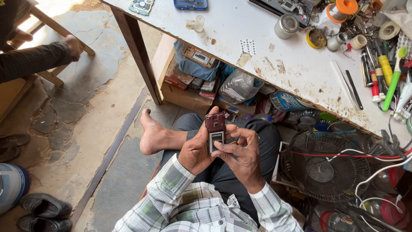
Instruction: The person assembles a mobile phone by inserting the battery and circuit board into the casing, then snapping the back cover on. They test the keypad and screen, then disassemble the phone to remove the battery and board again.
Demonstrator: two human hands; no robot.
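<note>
Sitting with one leg crossed over the knee, the person holds a small dark red phone over the lap, with its back cover off and the battery showing. The left hand is closed around the left side and bottom of the phone and grips it from behind, with the thumb on its edge. The right hand is half curled and its fingertips press on the lower part of the battery; it touches the phone but does not wrap around it. A bare foot rests just left of the hands. Above them stands a white worktable, stained and scratched, with tweezers, a green toothbrush, pens, small round tins and rolls of tape crowded at its right end. Under the table a cardboard box is full of old phone parts and plastic bags. A small table fan stands to the right of the knees, with red and white wires crossing in front of it. On the left, another person's sleeve and hand rest on a wooden bench, and dark shoes lie on the stone floor. The front of the phone is hidden, the palms cover its lower end, and many of the small things on the table are too crowded to tell apart.
</note>
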